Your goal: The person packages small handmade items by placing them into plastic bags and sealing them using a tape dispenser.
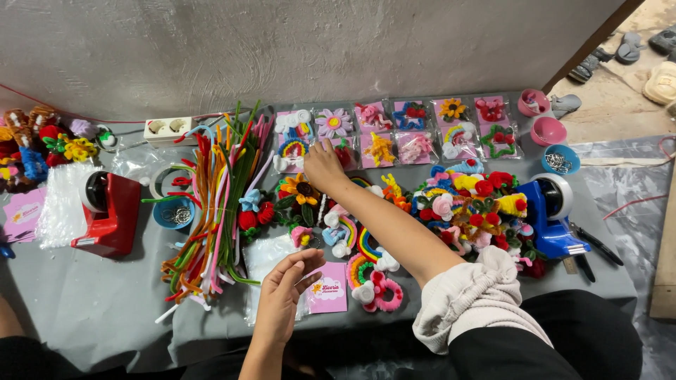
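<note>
Right hand (322, 167) reaches forward, forearm stretched, fingers curled down onto a fuzzy rainbow piece (291, 150) among bagged ornaments; whether it pinches, cannot tell. Left hand (282, 294) hovers loosely spread, palm up, over clear bags (262, 259) beside a pink card (328, 288). At 10 o'clock, a blue bowl (173, 212) holds metal rings; at 2 o'clock, another blue bowl (560, 159) holds metal bits. Grey surface (91, 295).

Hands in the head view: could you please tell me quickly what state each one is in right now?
Left hand: open, fingers loosely curled, holding nothing, above the clear plastic bags beside the small pink printed card.
Right hand: reached out over the packaged pipe-cleaner crafts; grip cannot be told.
</note>
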